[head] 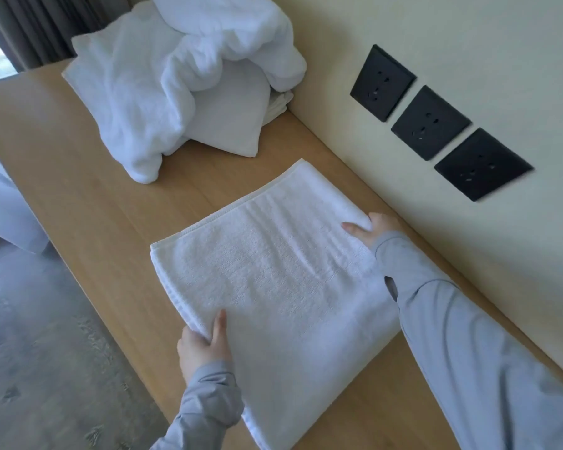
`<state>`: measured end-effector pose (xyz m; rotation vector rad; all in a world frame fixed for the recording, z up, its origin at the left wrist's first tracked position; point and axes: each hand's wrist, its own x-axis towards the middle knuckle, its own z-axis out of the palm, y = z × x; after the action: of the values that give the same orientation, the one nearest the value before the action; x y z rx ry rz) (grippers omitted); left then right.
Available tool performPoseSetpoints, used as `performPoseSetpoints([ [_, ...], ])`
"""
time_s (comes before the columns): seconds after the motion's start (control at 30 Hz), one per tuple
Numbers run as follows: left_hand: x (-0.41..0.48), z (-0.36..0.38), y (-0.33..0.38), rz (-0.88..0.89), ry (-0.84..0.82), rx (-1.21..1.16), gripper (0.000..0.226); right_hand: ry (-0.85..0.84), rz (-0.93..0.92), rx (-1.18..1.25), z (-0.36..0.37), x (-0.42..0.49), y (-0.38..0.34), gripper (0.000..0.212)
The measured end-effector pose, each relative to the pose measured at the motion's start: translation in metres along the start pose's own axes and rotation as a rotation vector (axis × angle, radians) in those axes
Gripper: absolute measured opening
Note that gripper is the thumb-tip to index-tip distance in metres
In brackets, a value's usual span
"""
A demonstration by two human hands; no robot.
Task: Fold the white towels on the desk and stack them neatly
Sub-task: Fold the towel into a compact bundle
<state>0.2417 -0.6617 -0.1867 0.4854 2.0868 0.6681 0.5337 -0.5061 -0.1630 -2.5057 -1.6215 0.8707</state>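
A folded white towel (273,274) lies flat on the wooden desk (88,203) in front of me. My left hand (202,345) grips its near left edge, thumb on top and fingers tucked under the layers. My right hand (371,232) holds the far right edge close to the wall, fingers partly hidden beneath the cloth. A heap of crumpled white towels (176,79) sits at the far end of the desk, with a folded one (231,121) partly under it.
A cream wall (436,222) runs along the desk's right side, carrying three black sockets (431,123). Grey carpet (30,336) lies to the left, below the desk's front edge. Dark curtains (30,27) hang at the far left.
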Motion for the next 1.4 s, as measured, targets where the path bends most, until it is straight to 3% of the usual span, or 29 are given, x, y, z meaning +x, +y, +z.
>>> performPoseSetpoints([
  [0.07, -0.002, -0.006, 0.003, 0.128, 0.018, 0.026, 0.043, 0.114, -0.043, -0.126, -0.01, -0.023, 0.002, 0.055],
  [0.17, -0.001, -0.016, 0.019, 0.312, -0.04, 0.058, 0.052, 0.248, -0.037, -0.114, -0.017, -0.066, 0.024, 0.058],
  [0.27, 0.002, -0.022, 0.039, 0.491, -0.131, 0.155, 0.052, 0.362, 0.049, 0.009, -0.014, -0.122, 0.06, 0.056],
  [0.4, -0.001, -0.012, 0.069, 0.673, -0.344, 0.288, 0.033, 0.514, 0.258, 0.262, 0.016, -0.209, 0.107, 0.063],
  [0.6, -0.017, 0.039, 0.089, 0.818, -0.602, 0.544, 0.023, 0.609, 0.697, 0.579, 0.094, -0.296, 0.158, 0.051],
  [0.7, -0.016, 0.068, 0.075, 0.802, -0.625, 0.651, 0.019, 0.57, 0.791, 0.621, 0.12, -0.306, 0.167, 0.048],
  [0.77, -0.011, 0.079, 0.065, 0.785, -0.581, 0.754, 0.03, 0.497, 0.829, 0.592, 0.126, -0.305, 0.17, 0.05],
  [0.87, -0.015, 0.081, 0.052, 0.856, -0.358, 0.857, 0.049, 0.64, 0.768, 0.431, 0.118, -0.301, 0.161, 0.069],
  [0.9, -0.022, 0.082, 0.046, 0.997, -0.262, 0.87, 0.052, 0.713, 0.722, 0.315, 0.116, -0.298, 0.153, 0.073],
  [0.97, -0.047, 0.084, 0.028, 1.353, -0.192, 0.884, 0.055, 0.806, 0.547, 0.086, 0.114, -0.284, 0.121, 0.061],
  [1.03, -0.073, 0.087, 0.007, 1.589, -0.357, 0.959, 0.059, 0.751, 0.312, -0.004, 0.124, -0.264, 0.081, 0.048],
  [1.13, -0.071, 0.081, -0.01, 1.674, -0.573, 1.178, 0.064, 0.474, 0.143, -0.023, 0.148, -0.249, 0.058, 0.054],
  [1.2, -0.041, 0.072, -0.005, 1.7, -0.586, 1.248, 0.068, 0.383, 0.192, -0.053, 0.158, -0.258, 0.085, 0.058],
  [1.4, 0.0, 0.06, 0.023, 1.682, -0.534, 1.226, 0.076, 0.48, 0.515, -0.021, 0.142, -0.294, 0.146, 0.073],
])
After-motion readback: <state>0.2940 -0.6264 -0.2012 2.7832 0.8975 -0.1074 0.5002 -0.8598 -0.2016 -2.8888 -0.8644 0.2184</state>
